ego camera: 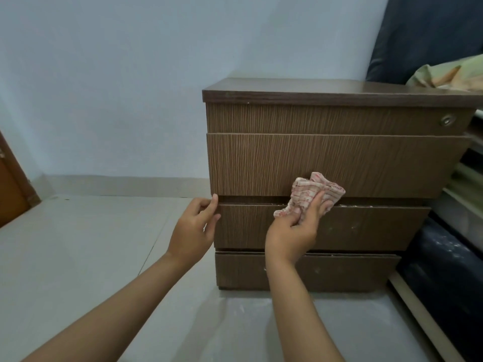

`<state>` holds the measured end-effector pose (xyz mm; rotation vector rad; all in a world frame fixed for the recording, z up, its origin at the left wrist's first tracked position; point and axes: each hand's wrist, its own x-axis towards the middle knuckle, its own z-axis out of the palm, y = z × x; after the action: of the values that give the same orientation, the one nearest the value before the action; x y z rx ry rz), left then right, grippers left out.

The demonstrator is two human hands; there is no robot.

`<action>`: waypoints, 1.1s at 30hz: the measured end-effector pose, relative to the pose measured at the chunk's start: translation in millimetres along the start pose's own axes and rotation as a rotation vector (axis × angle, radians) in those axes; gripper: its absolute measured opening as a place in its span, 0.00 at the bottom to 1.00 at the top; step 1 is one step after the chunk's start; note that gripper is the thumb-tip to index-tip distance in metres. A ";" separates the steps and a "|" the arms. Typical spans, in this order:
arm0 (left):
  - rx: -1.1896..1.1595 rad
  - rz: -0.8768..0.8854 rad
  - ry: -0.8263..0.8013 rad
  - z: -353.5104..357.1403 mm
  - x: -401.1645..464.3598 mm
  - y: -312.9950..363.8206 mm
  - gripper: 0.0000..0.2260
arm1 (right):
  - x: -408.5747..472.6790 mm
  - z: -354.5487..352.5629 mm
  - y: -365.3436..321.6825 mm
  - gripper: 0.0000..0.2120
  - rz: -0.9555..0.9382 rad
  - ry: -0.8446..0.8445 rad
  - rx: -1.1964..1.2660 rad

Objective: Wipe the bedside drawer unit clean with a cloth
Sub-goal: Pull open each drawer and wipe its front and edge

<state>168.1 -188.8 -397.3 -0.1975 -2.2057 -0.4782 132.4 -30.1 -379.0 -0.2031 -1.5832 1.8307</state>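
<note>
At 3rd drawer top edge, cloth in R hand

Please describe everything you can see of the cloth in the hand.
The crumpled white cloth with red checked lines looks like thin woven fabric. The right hand grips it, fingers curled into its folds. It is bunched against the front of the brown wooden drawer unit, at the gap between the second and third drawer fronts.
</note>
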 end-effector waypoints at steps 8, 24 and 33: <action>-0.057 -0.146 0.004 1.7 8.6 3.4 0.12 | -43.3 8.2 5.7 0.28 0.233 -0.014 -0.059; -0.160 -0.136 -0.048 -10.3 22.5 -7.7 0.06 | -48.7 40.3 -4.4 0.27 0.271 -0.132 -0.152; -0.165 -0.100 -0.094 -17.6 20.8 -3.0 0.03 | -28.6 27.9 -9.9 0.25 0.337 -0.074 -0.181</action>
<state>166.8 -199.1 -372.0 -0.2017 -2.2764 -0.7200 142.6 -69.4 -372.3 -0.5171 -1.8570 1.9611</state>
